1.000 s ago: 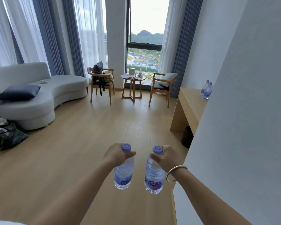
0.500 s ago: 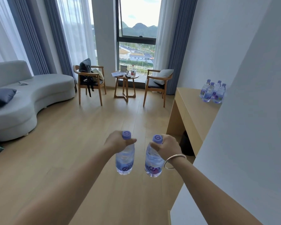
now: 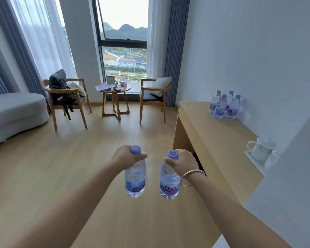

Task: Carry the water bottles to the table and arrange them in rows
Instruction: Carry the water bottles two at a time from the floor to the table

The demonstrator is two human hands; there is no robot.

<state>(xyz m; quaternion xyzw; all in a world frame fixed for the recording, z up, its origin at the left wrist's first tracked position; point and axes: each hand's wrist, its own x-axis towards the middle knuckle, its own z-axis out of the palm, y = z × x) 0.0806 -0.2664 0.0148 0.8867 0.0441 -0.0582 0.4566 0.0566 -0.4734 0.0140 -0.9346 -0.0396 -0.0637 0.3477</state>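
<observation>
My left hand (image 3: 127, 157) grips the neck of a clear water bottle (image 3: 135, 179) with a purple cap and purple label. My right hand (image 3: 183, 161), with a metal bangle on the wrist, grips the neck of a second water bottle (image 3: 169, 183) of the same kind. Both bottles hang upright above the wooden floor, side by side. To the right stands the light wooden table (image 3: 213, 133) against the wall. Several matching bottles (image 3: 224, 107) stand grouped at its far end by the wall.
A white kettle on a tray (image 3: 259, 151) sits on the table's near part. Ahead are two wooden chairs (image 3: 153, 97) and a small round side table (image 3: 115, 101) by the window. A grey sofa (image 3: 14, 111) is at the left. A white wall corner (image 3: 293, 176) juts in at the right.
I have moved forward and turned right. The table, its bottles and the kettle have come into fuller view and closer. Both hands still carry their bottles in the same way.
</observation>
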